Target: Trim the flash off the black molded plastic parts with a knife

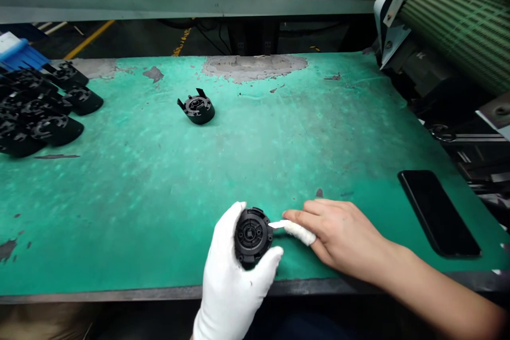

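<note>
My left hand (235, 281), in a white glove, is wrapped around a round black plastic part (252, 235) near the front edge of the table. The part's ribbed face, with a small square in its centre, is turned up. My right hand (334, 231) is bare except for a white covering on the thumb. It pinches a small pale blade (277, 224), whose tip meets the right rim of the black part. The blade's other end is hidden in my fingers.
A black part (199, 110) with upright tabs stands mid-table (255, 154). Several similar black parts (56, 125) cluster at left beside a blue object (24, 56). A black phone (439, 213) lies at right, below a green conveyor belt (462, 16).
</note>
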A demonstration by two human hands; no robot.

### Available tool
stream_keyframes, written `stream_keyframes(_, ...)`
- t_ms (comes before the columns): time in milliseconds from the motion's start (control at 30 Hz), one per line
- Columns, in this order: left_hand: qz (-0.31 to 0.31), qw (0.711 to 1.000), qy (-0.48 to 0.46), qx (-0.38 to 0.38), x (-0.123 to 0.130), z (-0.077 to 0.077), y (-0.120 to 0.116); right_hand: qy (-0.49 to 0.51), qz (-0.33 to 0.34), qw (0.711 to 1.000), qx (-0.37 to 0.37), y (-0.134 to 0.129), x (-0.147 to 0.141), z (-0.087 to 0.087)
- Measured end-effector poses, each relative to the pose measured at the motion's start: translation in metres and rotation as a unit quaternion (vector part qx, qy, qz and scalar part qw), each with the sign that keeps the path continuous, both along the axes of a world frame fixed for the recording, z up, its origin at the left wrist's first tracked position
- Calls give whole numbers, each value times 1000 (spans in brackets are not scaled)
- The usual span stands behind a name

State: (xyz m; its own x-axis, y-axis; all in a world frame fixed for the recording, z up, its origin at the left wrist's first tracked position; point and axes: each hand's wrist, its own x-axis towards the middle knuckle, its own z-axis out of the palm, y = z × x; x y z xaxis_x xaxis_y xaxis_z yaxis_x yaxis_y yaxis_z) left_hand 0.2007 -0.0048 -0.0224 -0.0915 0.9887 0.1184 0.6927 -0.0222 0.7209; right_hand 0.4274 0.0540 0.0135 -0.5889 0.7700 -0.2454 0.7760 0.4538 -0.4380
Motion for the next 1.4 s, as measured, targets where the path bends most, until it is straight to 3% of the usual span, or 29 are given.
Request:
stream_keyframes(133, -29, 999, -3, -18, 1, -3, 2, 144, -91, 983, -76, -8, -3, 1)
stream_keyframes(233, -25, 999, -14, -26, 1, 2, 4, 287, -187, 928, -148, -22, -4, 2)
stream_keyframes(333, -14, 991, -109, -82, -5, 17, 3, 370, -261, 867, -210, -43, -7, -2)
stream_keyframes(433, -42, 958, -220, -179, -14, 37, -3, 443, -230, 814, -297, -67, -14, -9)
stream_keyframes(533, -90, 933, -253, -241, -17, 48, -14, 520, -221, 763, -315, -90, -31, -17)
stream_keyframes(667, -54, 974, -165, -143, -8, 43, -34, 546, -304, 716, -312, -114, -59, -31)
stream_keyframes(800, 1, 997, -44, -64, -4, 27, -53, 507, -327, 717, -348, -138, -67, -56)
stream_keyframes(900, 45, 997, -16, -54, -10, 18, -60, 480, -283, 766, -320, -153, -47, -66)
stream_keyframes(1000, -20, 996, 67, -54, -20, 8, -62, 435, -294, 794, -307, -158, -20, -60)
stream_keyframes(1067, -108, 988, 107, -28, -23, 0, -64, 417, -331, 787, -312, -157, -9, -52)
stream_keyframes(1133, -151, 982, 112, 23, -20, -8, -67, 406, -349, 781, -321, -154, -7, -47)
stream_keyframes(1233, -128, 983, 112, 67, -11, -16, -72, 374, -363, 781, -345, -151, -13, -47)
stream_keyframes(1400, -113, 980, 161, 22, -8, -30, -69, 358, -342, 798, -344, -140, -18, -45)
